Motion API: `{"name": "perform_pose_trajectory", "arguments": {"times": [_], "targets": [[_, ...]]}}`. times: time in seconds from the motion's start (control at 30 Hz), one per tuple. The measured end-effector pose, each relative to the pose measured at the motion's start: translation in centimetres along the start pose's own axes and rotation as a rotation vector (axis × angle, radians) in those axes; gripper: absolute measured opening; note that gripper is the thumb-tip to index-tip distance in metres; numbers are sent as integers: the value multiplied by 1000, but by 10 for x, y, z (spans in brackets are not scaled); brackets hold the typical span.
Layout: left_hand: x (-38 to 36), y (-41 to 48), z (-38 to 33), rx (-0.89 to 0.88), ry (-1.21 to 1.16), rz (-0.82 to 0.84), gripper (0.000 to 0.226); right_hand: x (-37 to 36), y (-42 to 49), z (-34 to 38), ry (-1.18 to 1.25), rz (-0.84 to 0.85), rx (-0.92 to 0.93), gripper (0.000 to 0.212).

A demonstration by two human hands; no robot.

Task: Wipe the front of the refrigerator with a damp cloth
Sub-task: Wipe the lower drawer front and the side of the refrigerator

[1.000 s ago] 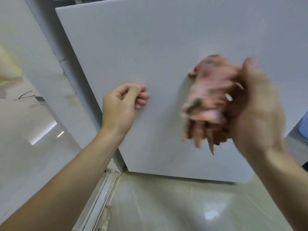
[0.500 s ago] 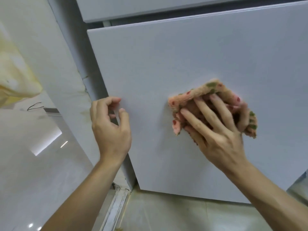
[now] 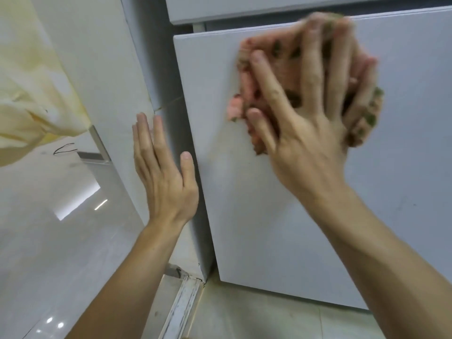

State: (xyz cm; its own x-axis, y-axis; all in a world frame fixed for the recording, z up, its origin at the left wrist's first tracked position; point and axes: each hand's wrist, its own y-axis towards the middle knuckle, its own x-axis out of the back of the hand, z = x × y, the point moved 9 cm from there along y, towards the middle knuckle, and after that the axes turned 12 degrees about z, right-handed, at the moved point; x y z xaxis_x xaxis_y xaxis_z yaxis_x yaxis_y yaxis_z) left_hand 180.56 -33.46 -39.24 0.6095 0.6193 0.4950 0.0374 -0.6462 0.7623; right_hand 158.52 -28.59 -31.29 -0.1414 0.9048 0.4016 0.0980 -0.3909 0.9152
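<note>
Our right hand lies flat on the cloth, fingers straight and spread wide, pressing it against the refrigerator door. The hand and the cloth are blurred. The cloth is bunched under the palm and fingers, pinkish-tan with green and red specks, and it shows past the fingers on the left and the right. It sits high on the door, close to the top edge, right of the door's left edge.

Our left hand is flat too, fingers straight and close together, thumb held apart and pointing up. It holds nothing. It is just beside the door's left edge, with its fingers over the grey side of the refrigerator; we cannot tell whether it touches the side or the door.

Above the door, past a narrow dark gap, is the bottom edge of an upper door. Left of the refrigerator stands a white panel, and farther left hangs a pale yellow fabric. Below lies a glossy light floor with bright reflections. A thin black wire loops on it at far left. A worn white strip runs along the floor from the refrigerator's near left corner towards us.
</note>
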Motion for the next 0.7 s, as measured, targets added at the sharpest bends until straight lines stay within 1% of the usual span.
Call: {"name": "perform_pose_trajectory", "arguments": {"times": [0.1, 0.13, 0.2, 0.23, 0.33, 0.4, 0.43, 0.47, 0.53, 0.63, 0.7], "targets": [[-8, 2, 15, -33, -2, 58, 66, -15, 3, 37, -3, -11, 146, 51], [-9, 2, 17, -51, 0, 61, 65, -24, -8, 46, 25, 14, 201, 51], [-11, 0, 21, -73, 25, 60, 66, -47, -49, 60, 65, 129, 301, 55], [-13, -1, 23, -74, 40, 66, 67, -61, -76, 65, 49, 207, 353, 63], [-20, -9, 30, -64, 60, 100, 68, -95, -151, 68, -28, 443, 485, 96], [-23, -14, 35, -61, 61, 117, 69, -104, -179, 63, -35, 544, 531, 104], [-23, -16, 37, -57, 60, 120, 69, -103, -182, 61, -16, 559, 535, 102], [-21, -17, 40, -53, 60, 119, 69, -100, -180, 58, 14, 551, 524, 97], [-18, -16, 43, -40, 58, 117, 68, -87, -160, 52, 51, 472, 469, 81], [-13, -15, 46, -12, 51, 112, 67, -52, -100, 48, 6, 243, 344, 55], [-12, -16, 46, -6, 43, 112, 66, -33, -53, 50, 2, 105, 226, 46]]}}
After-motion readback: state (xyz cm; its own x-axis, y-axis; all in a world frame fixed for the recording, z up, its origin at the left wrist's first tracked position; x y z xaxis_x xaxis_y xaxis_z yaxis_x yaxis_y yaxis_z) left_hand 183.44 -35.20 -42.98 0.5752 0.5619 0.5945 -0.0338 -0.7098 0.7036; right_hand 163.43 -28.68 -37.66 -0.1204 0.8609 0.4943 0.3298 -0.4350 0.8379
